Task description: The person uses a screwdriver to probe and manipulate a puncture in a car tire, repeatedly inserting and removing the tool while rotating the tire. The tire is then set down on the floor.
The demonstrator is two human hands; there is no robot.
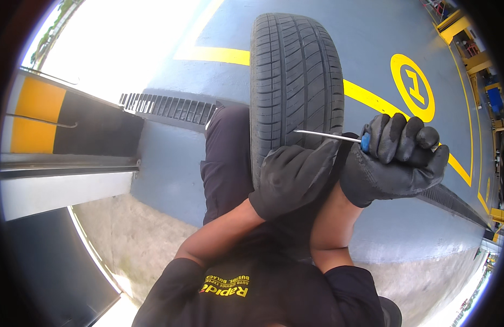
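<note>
My right hand (402,158), in a black glove, is curled into a fist around the blue handle (365,143) of a screwdriver (328,134), the wrist bent and the forearm (335,229) rising beneath it. The slim metal shaft leaves my fist leftward, its tip at the tread; I cannot tell whether it touches. My left hand (290,177), gloved too, sits just below the shaft, over the lower tread, fingers close together; whether they pinch anything I cannot tell. The tire (298,76) stands upright before me, beside my left leg (227,158): black, with long grooves and slanting cuts. Beyond it, yellow lines (214,55) cross the blue-grey floor (372,32), and a slotted drain grate (170,109) lies to the left.
</note>
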